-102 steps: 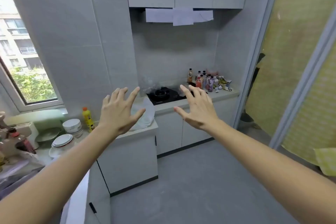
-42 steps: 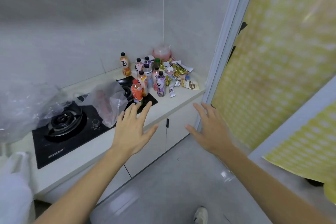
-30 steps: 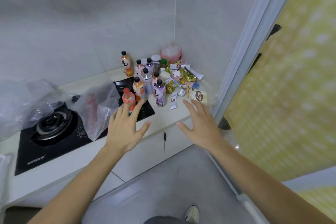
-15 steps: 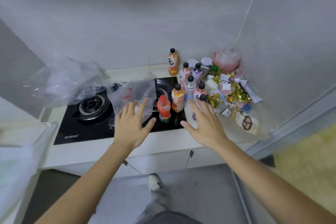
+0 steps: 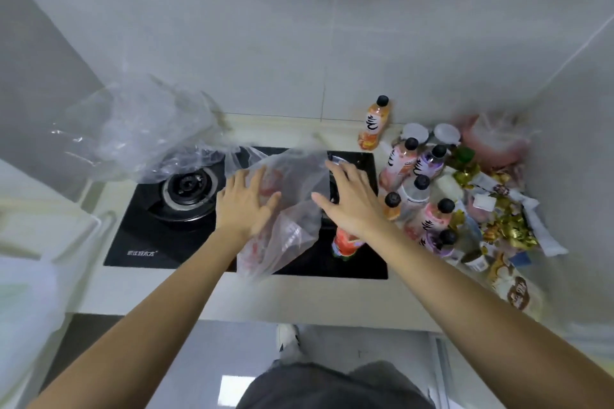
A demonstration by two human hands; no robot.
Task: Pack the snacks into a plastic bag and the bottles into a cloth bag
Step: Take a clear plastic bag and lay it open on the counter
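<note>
A clear plastic bag with red print (image 5: 289, 226) lies on the black gas stove (image 5: 186, 236). My left hand (image 5: 244, 206) hovers over its left part, fingers spread, holding nothing. My right hand (image 5: 352, 202) reaches over its right edge, open as well. Several drink bottles (image 5: 412, 183) with black caps stand right of the stove. One orange bottle (image 5: 373, 124) stands apart by the wall, and a red one (image 5: 347, 242) sits under my right wrist. Wrapped snacks (image 5: 498, 219) lie heaped in the right corner.
A second, larger clear plastic bag (image 5: 139, 136) is crumpled over the left burner. A pink bag (image 5: 495, 139) sits in the far corner by the wall. White cloth or bag (image 5: 26, 302) lies at the left edge. The counter (image 5: 232, 295) front edge runs below the stove.
I have walked up to the counter and now look down on the stove. Both hands have moved forward from the counter edge to over the printed plastic bag.
</note>
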